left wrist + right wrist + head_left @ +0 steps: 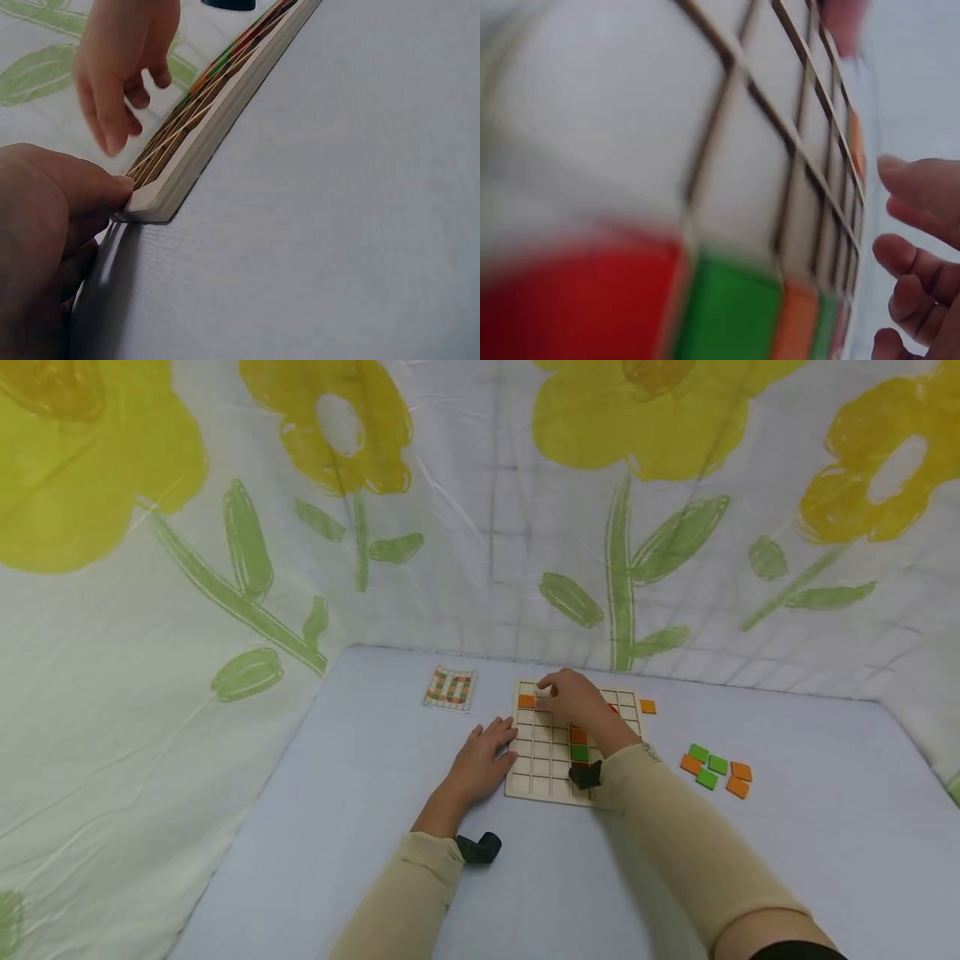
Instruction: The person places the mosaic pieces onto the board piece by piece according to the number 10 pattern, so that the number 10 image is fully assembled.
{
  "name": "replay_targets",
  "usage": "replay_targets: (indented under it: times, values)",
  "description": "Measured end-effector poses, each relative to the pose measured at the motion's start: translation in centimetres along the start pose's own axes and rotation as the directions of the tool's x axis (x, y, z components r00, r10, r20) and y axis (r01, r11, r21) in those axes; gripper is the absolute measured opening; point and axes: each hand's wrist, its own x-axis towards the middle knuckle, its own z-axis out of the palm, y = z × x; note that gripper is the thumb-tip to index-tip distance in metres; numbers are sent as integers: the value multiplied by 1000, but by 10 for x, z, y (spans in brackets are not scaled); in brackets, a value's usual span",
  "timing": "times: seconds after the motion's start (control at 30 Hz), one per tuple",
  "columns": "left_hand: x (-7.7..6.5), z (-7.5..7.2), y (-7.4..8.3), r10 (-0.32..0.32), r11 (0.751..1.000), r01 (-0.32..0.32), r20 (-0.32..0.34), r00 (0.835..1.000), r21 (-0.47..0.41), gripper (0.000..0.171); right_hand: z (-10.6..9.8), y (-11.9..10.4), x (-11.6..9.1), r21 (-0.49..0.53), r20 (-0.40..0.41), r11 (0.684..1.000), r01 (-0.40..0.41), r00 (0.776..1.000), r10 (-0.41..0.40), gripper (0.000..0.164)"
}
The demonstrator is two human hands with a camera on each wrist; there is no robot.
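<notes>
A pale wooden grid board (540, 785) lies on the table, several orange, green and red square tiles in its cells. Along the board's left edge rests my left hand (480, 764), fingers and thumb touching the rim; the left wrist view shows the thumb at the board's corner. My right hand (576, 697) hovers over the board's far part, fingers loosely bent, with no tile visible between them in the right wrist view. An orange tile (527, 702) occupies a cell near the far left corner. The right forearm hides part of the grid.
Left of the board, a small card (450, 688) printed with a coloured grid pattern lies flat. One orange tile (648, 707) sits by the board's far right corner. Farther right are several loose tiles, including a green tile (707, 779). A flower-patterned curtain (465, 568) hangs behind the table.
</notes>
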Motion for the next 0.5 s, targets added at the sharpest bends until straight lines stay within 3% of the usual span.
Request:
replay_targets:
  times: [0.23, 0.33, 0.5]
  values:
    - [-1, 1, 1, -7, 1000, 7, -9, 1000, -2, 47, -40, 51, -21, 50, -84, 999, -2, 996, 6, 44]
    - [-1, 1, 0, 0, 1000, 0, -13, 1000, 3, 47, -56, 75, -32, 61, -105, 997, -45, 993, 51, 48]
    - [-1, 1, 0, 8, 1000, -8, -15, 1000, -4, 47, -77, 103, -50, 59, -75, 987, -151, 985, 155, 52]
